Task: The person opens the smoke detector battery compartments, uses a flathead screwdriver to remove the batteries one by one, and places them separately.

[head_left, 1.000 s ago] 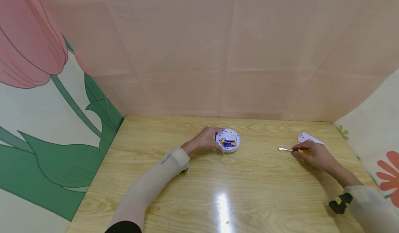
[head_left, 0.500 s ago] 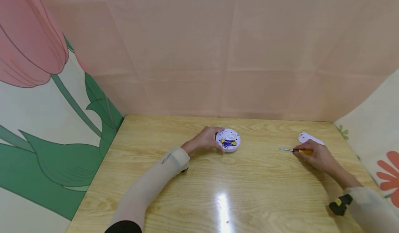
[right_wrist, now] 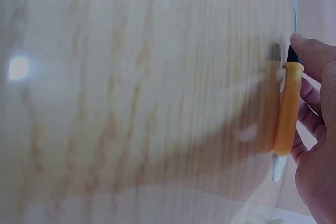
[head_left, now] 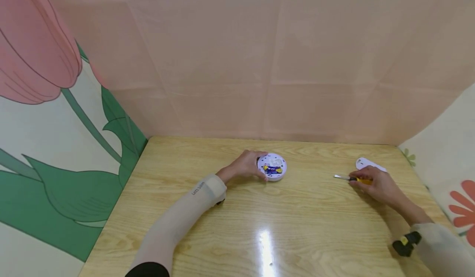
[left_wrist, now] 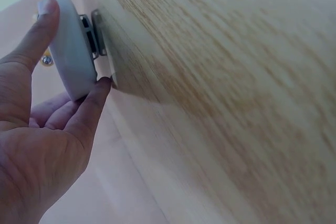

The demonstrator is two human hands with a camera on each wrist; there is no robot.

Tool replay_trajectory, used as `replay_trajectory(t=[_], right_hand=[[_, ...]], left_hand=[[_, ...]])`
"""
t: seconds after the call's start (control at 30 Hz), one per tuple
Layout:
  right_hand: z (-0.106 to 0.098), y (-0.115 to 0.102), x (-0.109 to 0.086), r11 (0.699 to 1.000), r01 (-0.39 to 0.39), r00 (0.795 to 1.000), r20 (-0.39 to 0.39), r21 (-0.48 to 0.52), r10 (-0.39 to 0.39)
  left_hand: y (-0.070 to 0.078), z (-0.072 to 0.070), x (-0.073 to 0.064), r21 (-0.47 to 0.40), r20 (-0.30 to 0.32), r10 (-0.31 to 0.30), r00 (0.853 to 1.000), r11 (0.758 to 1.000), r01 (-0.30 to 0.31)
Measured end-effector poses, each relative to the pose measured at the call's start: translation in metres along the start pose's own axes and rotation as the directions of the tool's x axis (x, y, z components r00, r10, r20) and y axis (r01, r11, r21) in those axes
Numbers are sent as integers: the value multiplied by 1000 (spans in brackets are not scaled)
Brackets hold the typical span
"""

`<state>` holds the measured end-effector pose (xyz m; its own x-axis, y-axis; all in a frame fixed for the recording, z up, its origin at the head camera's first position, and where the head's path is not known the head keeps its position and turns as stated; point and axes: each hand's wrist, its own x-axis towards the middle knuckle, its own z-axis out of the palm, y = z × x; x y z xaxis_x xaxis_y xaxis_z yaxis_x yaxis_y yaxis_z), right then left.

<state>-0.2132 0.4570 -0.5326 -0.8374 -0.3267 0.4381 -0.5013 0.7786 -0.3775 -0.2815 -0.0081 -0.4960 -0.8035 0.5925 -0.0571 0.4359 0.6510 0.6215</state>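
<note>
My left hand (head_left: 245,165) grips the left edge of a round white battery-powered device (head_left: 275,161) on the table. Its upturned face has small dark holes, a label and blue-and-yellow batteries (head_left: 273,170). In the left wrist view, thumb and fingers span the white casing (left_wrist: 71,51), with a dark bracket-like part (left_wrist: 94,35) beneath it. My right hand (head_left: 379,185) holds a screwdriver (right_wrist: 289,111) by the front of its orange handle, close to the tabletop. Its flat metal tip points left towards the device. Behind that hand lies an oblong white cover (head_left: 367,163), partly hidden.
The wooden table (head_left: 304,219) ends at a pinkish backdrop (head_left: 267,83) at the rear. Floral panels stand at both sides. A bright light reflection (head_left: 265,248) lies on the front part of the tabletop.
The right hand and screwdriver have shifted very slightly to the right. The left hand and the round device stay practically where they were.
</note>
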Motion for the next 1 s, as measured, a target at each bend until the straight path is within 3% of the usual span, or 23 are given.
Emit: replay_trajectory(t=[0.13,0.23,0.4,0.57,0.77,1.0], right_hand=[[-3,-2,3,1000,16,1000,-14,-11,-16],[-6,-5,5,999,-32,999,-3,-3,32],[-11,-14,9,993,-118,991,55,-18,118],[-11,-25,15,990,-141,983,116,-23,143],[-6,-38,25,993,-108,989,93,-49,112],[-2,-56,41,999,-52,992,113,15,50]], left_hand=[[1,-1,0,-1,1,-2,1000,1000,2],[1,-1,0,-2,0,-6,1000,1000,6],[1,0,0,-10,-1,-16,1000,1000,16],[0,2,-1,-28,3,-25,1000,999,25],[1,2,-1,-39,3,-33,999,999,33],[1,1,0,-27,-5,-30,1000,999,30]])
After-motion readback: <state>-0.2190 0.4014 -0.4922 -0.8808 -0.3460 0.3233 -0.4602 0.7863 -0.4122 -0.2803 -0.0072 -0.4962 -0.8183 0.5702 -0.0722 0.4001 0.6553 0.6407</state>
